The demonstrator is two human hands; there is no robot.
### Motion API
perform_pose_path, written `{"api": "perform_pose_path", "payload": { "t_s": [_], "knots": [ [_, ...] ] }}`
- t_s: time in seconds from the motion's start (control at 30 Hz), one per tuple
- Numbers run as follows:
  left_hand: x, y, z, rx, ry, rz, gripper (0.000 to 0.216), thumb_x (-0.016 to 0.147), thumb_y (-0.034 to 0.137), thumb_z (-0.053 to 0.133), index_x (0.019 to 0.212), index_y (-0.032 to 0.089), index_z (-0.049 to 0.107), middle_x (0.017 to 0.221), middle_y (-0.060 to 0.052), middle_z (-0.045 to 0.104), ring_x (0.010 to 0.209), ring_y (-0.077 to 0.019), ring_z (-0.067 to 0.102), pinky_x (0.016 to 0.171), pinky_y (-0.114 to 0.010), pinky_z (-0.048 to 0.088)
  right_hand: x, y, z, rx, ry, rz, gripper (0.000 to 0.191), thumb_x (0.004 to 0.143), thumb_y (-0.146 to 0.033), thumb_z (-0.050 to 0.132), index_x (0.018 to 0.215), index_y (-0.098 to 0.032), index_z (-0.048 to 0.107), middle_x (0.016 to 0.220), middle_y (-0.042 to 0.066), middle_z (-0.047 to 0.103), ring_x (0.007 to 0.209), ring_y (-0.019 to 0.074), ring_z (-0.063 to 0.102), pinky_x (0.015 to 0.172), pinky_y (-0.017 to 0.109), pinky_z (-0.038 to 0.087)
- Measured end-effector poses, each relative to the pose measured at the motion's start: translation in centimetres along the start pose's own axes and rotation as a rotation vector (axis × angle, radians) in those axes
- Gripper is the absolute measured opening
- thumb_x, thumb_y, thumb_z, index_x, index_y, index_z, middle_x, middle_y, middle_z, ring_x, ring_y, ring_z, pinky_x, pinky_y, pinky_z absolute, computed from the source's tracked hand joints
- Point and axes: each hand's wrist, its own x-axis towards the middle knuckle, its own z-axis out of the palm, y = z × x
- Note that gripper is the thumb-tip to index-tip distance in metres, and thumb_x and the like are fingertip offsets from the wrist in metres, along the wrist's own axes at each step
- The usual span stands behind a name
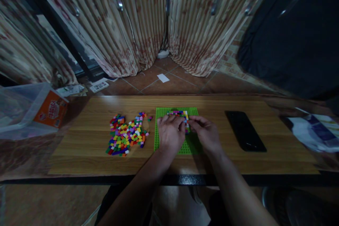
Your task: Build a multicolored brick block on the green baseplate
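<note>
A green studded baseplate lies on the wooden table, carrying a low, multicoloured toy brick build. My left hand lies over the left and front of this build, its fingers bent down onto it and covering part of it. At the build's right edge, my right hand has thumb and forefinger pinched together, touching or nearly touching the bricks. Anything between those fingertips is too small to make out. Left of the baseplate spreads a loose pile of small coloured toy bricks.
A black phone-like slab lies on the table to the right. Past the table's left end stands a clear plastic bin with an orange label. Plastic packaging sits beyond the right end. Curtains hang behind.
</note>
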Motion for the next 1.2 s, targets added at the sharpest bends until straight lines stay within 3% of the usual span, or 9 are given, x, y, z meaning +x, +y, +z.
{"api": "perform_pose_path", "payload": {
  "t_s": [0.3,1.07,1.2],
  "knots": [
    [-0.2,0.2,-0.3,-0.001,-0.014,-0.001,0.012,0.086,0.02,0.06,0.091,0.024,0.07,0.093,-0.004,0.076,0.089,-0.0252,0.059,0.083,-0.042,0.032,0.2,-0.1,0.3,-0.073,-0.013,-0.048,0.027,0.06,-0.033,0.077,0.082,-0.018,0.073,0.068,0.0,0.066,0.061,0.0132,0.057,0.063,0.029,0.046],
    [-0.2,0.3,-0.5,0.094,-0.13,0.045,0.018,0.091,0.021,0.054,0.086,0.023,0.07,0.09,-0.003,0.073,0.096,-0.0241,0.058,0.088,-0.043,0.036,-0.1,0.5,0.6,-0.125,0.018,-0.086,0.029,0.063,-0.034,0.072,0.086,-0.017,0.073,0.071,0.001,0.069,0.065,0.0149,0.06,0.064,0.029,0.048],
    [-0.4,0.1,-1.2,0.021,-0.098,0.053,0.019,0.09,0.019,0.056,0.099,0.024,0.071,0.098,-0.002,0.074,0.096,-0.0237,0.06,0.089,-0.043,0.039,-0.2,0.6,0.5,-0.089,0.011,-0.086,0.03,0.062,-0.035,0.074,0.087,-0.018,0.072,0.073,0.001,0.07,0.068,0.016,0.062,0.066,0.03,0.049]
  ]
}}
